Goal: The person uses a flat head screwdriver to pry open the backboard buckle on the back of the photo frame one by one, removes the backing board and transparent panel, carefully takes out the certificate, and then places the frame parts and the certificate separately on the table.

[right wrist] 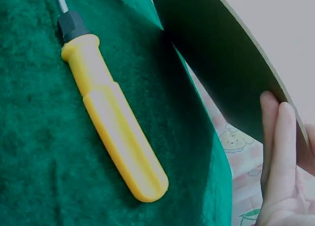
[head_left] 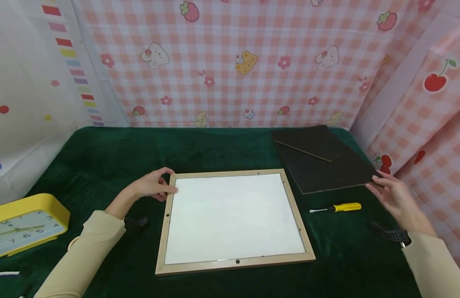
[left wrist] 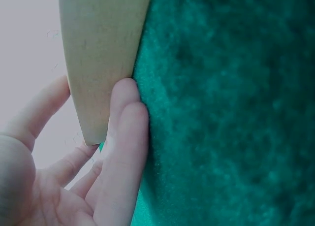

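A light wooden picture frame (head_left: pixel 270 261) lies on the green cloth, with a white panel (head_left: pixel 233 219) filling its inside. My left hand (head_left: pixel 151 186) holds the frame at its far left corner, thumb on the top face. In the left wrist view, fingers (left wrist: pixel 129 132) lie along the outer side of the wood. To the right, my right hand (head_left: pixel 395 198) pinches the near right corner of a thin black backing board (head_left: pixel 326 178). The board is raised at that corner, and a pale-edged flap (head_left: pixel 304 152) crosses its upper face.
A yellow-handled screwdriver (head_left: pixel 345 207) lies between the frame and my right hand. A yellow clock (head_left: pixel 28 227) stands at the left, with a white cable end (head_left: pixel 5 274) near it. Checked pink curtain (head_left: pixel 230 62) hangs behind the green-covered table (head_left: pixel 200 149).
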### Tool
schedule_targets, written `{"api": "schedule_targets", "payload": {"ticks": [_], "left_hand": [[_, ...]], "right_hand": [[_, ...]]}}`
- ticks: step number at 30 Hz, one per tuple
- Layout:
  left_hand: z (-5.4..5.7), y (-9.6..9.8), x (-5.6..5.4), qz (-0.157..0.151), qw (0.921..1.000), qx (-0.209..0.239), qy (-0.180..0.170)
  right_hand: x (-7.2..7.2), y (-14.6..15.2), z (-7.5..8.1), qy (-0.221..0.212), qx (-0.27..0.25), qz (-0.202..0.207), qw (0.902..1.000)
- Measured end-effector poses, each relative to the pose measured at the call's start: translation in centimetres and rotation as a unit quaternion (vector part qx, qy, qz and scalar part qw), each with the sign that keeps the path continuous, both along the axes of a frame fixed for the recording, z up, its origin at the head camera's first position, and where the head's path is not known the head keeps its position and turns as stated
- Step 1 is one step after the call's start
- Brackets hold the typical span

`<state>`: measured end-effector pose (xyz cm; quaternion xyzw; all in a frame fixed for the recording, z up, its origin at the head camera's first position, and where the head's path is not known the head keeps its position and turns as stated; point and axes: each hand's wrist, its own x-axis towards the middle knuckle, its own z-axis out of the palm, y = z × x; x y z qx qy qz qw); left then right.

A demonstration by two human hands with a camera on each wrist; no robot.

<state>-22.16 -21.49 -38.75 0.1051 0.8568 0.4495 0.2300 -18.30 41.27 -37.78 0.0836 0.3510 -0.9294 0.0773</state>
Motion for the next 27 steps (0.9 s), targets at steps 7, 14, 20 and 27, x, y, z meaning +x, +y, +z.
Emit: {"api": "schedule_targets", "payload": {"ticks": [7,14,20,27], "left_hand": [[-0.1,-0.1,-0.1,-0.001,1.0000,0.004,-0.003],[0.0,-0.2,0.0,0.003,1.0000,0.002,-0.002],[0.0,-0.2,0.0,0.001,1.0000,0.002,-0.001],[0.2,-0.2,0.2,0.002,1.0000,0.003,-0.003]], "right_hand": [[0.2,0.3,-0.7,-0.024,-0.005,0.008,0.9997],[-0.2,0.4,-1.3,-0.062,0.034,0.010,0.9975],[-0.4,0.3,-1.6,-0.091,0.092,0.016,0.9914],[-0.8,0.6,-1.6,-0.062,0.285,0.077,0.9535]]}}
